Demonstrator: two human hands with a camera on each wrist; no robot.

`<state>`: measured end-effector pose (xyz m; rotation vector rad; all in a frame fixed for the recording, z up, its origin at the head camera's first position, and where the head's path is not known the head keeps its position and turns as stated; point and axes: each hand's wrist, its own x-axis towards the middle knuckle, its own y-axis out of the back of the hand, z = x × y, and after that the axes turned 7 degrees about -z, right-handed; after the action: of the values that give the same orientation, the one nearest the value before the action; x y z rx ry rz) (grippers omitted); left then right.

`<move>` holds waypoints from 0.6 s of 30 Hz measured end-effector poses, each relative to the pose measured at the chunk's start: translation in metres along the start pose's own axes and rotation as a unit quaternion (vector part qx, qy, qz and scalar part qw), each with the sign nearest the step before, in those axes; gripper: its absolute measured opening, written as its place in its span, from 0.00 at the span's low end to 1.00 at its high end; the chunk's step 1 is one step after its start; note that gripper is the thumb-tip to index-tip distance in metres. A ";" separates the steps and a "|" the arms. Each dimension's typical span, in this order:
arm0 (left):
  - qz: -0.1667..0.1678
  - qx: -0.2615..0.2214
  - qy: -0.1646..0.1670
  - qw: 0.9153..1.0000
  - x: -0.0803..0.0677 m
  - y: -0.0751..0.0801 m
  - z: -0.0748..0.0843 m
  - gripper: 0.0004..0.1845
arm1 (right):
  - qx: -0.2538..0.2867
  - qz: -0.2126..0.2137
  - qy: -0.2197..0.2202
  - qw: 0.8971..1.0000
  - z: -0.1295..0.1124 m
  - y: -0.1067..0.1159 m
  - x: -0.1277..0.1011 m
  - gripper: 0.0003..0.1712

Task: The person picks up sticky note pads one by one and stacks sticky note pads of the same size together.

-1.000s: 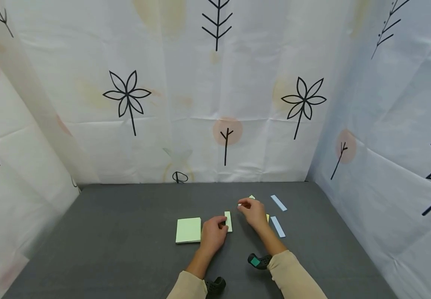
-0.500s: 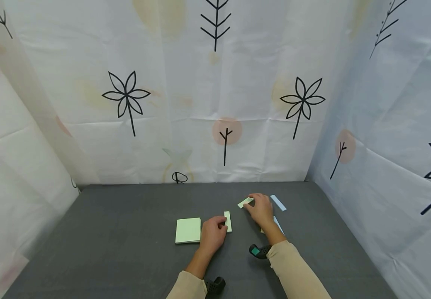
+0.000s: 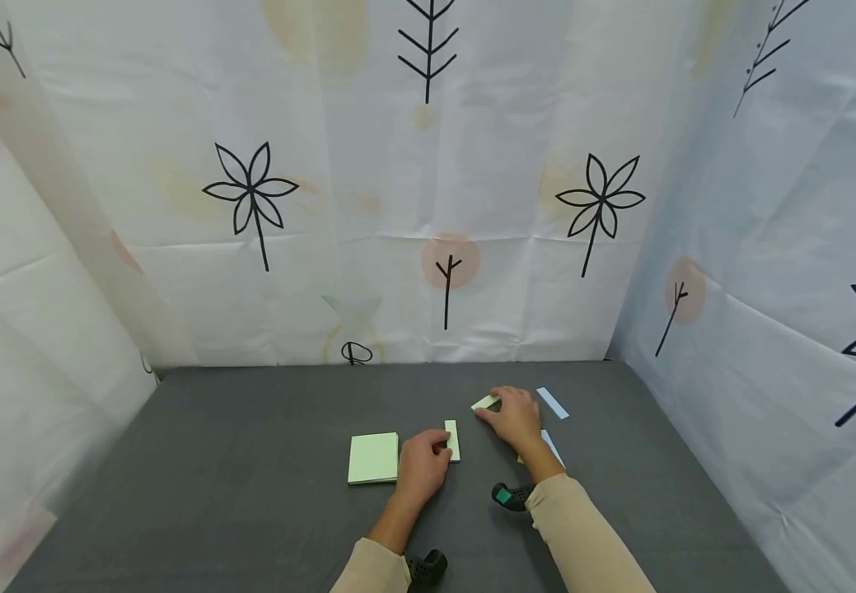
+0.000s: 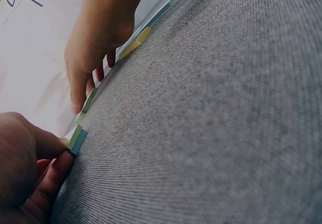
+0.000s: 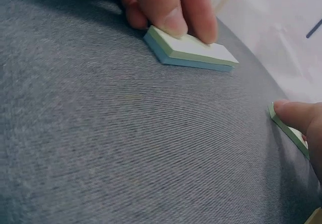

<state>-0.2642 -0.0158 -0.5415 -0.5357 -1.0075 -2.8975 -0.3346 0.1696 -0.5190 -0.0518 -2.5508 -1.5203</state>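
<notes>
A narrow green sticky pad (image 3: pixel 453 439) lies on the grey mat (image 3: pixel 250 461). My left hand (image 3: pixel 441 447) grips its near end with curled fingers; in the right wrist view the fingertips (image 5: pixel 173 25) press on the pad (image 5: pixel 201 53), which has a blue underside. My right hand (image 3: pixel 490 408) lies flat just beyond, its straight fingers resting on a thin green strip (image 3: pixel 484 402). In the left wrist view that strip (image 4: pixel 89 100) sits under the right hand's fingers (image 4: pixel 78 90).
A square green pad (image 3: pixel 373 458) lies left of my left hand. Two pale blue strips (image 3: pixel 552 403) (image 3: pixel 550 445) and a yellow strip (image 4: pixel 133 45) lie by my right wrist. Patterned curtains (image 3: pixel 428 206) wall in the mat at the back and on both sides.
My right hand has lowered the thin green strip onto the mat and now rests its fingers on it. My left hand has stayed on the narrow pad.
</notes>
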 end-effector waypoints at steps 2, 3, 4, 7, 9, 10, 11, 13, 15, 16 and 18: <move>-0.001 0.001 0.003 1.000 0.000 0.000 0.001 0.12 | -0.004 0.000 0.004 1.000 -0.001 -0.001 -0.001 0.26; -0.001 0.001 0.005 1.000 0.000 0.000 0.001 0.12 | -0.004 -0.004 0.007 1.000 -0.002 -0.002 -0.001 0.25; -0.002 0.000 0.007 1.000 0.000 0.000 0.001 0.12 | -0.005 -0.009 0.009 1.000 -0.002 -0.002 -0.002 0.25; -0.006 0.000 0.008 1.000 -0.001 0.000 0.002 0.11 | -0.010 -0.021 0.018 1.000 -0.002 -0.003 -0.004 0.25; -0.011 -0.001 0.010 1.000 -0.001 0.000 0.002 0.11 | -0.012 -0.028 0.021 0.999 -0.002 -0.004 -0.006 0.26; -0.012 -0.002 0.010 1.000 -0.001 0.001 0.002 0.11 | -0.013 -0.031 0.022 0.999 -0.001 -0.004 -0.007 0.26; -0.012 -0.001 0.008 1.000 -0.001 0.001 0.002 0.11 | -0.013 -0.033 0.025 0.999 -0.001 -0.004 -0.008 0.27; -0.012 -0.003 0.010 1.000 -0.001 0.000 0.002 0.11 | -0.014 -0.040 0.030 0.999 0.000 -0.003 -0.009 0.27; -0.011 -0.004 0.010 1.000 0.000 0.000 0.002 0.11 | -0.012 -0.049 0.036 0.998 0.001 -0.001 -0.011 0.27; -0.009 -0.003 0.007 1.000 0.000 0.000 0.001 0.11 | -0.011 -0.052 0.042 0.998 0.001 0.000 -0.012 0.27; -0.005 -0.002 0.006 1.000 0.001 0.000 0.001 0.11 | -0.010 -0.061 0.055 0.997 0.001 0.003 -0.013 0.26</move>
<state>-0.2644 -0.0155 -0.5406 -0.5142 -1.0072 -2.9083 -0.3217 0.1730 -0.5187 0.1829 -2.4935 -1.5454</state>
